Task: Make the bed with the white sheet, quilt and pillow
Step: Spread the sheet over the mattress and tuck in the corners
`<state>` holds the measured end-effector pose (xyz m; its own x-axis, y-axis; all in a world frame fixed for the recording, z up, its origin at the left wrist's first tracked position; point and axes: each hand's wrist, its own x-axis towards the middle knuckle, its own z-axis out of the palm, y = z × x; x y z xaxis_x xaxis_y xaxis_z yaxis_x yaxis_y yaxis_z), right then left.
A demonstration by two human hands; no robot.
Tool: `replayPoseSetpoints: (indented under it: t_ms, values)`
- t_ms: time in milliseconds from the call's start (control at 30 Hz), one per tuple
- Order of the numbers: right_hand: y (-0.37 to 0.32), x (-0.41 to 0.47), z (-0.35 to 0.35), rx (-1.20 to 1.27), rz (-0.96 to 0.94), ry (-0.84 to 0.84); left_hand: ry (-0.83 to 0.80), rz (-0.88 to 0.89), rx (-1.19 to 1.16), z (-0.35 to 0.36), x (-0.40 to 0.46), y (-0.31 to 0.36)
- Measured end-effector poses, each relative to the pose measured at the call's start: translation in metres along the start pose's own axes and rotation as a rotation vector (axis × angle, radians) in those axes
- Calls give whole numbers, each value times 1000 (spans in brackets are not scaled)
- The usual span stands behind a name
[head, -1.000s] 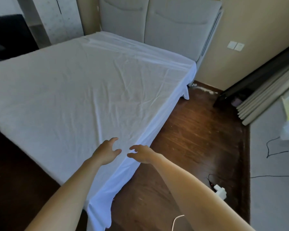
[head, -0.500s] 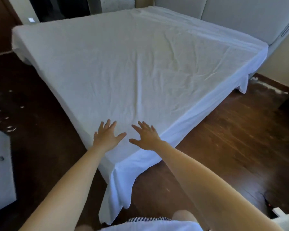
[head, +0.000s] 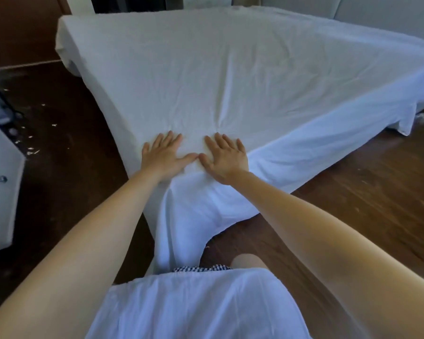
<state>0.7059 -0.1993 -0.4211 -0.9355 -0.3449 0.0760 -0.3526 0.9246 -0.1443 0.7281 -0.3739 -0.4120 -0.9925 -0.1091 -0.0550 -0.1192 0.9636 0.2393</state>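
The white sheet [head: 230, 74] covers the whole mattress, lightly creased, and its near corner hangs in loose folds toward the floor. My left hand [head: 165, 156] lies flat on the sheet at that near corner, fingers straight and spread. My right hand [head: 224, 157] presses flat beside it, the two thumbs almost touching. Small wrinkles fan out from under both palms. No quilt or pillow is in view.
Dark wooden floor [head: 353, 192] surrounds the bed on both sides. A white cabinet [head: 0, 192] stands at the left edge, with small scraps scattered on the floor beside it. A padded headboard [head: 377, 15] rises at the far right. My white shirt fills the bottom.
My view has swung from the bed's side to its foot corner. Both hands have dropped from hovering above the sheet to lying flat on it, closer together.
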Motion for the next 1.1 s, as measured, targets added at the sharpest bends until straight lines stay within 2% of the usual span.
replayPoseSetpoints:
  t_ms: [133, 267, 333, 433, 500, 667, 833, 967, 1100]
  values:
    - [-2, -6, -7, 4, 8, -26, 15, 7, -55, 1, -26, 0]
    - [-1, -6, -5, 4, 14, 13, 26, 59, -243, 11, -53, -6]
    - [-3, -7, -3, 13, 8, 55, 108, 56, -366, 20, -61, -8]
    - [-4, -10, 2, 31, -10, 121, 331, -116, -747, 49, -82, 1]
    - [-2, -10, 5, 55, -16, 188, 364, -210, -910, 73, -91, 1]
    - [0, -17, 23, 213, -131, 456, 102, -394, -783, 121, -98, -28]
    - [15, -27, 40, 262, -313, 504, -36, -452, -600, 130, -116, -51]
    - [8, -27, 59, 346, -265, 651, -234, -463, -459, 130, -127, -53]
    - [-9, -37, 68, 532, -182, 682, -395, -333, -516, 138, -126, -47]
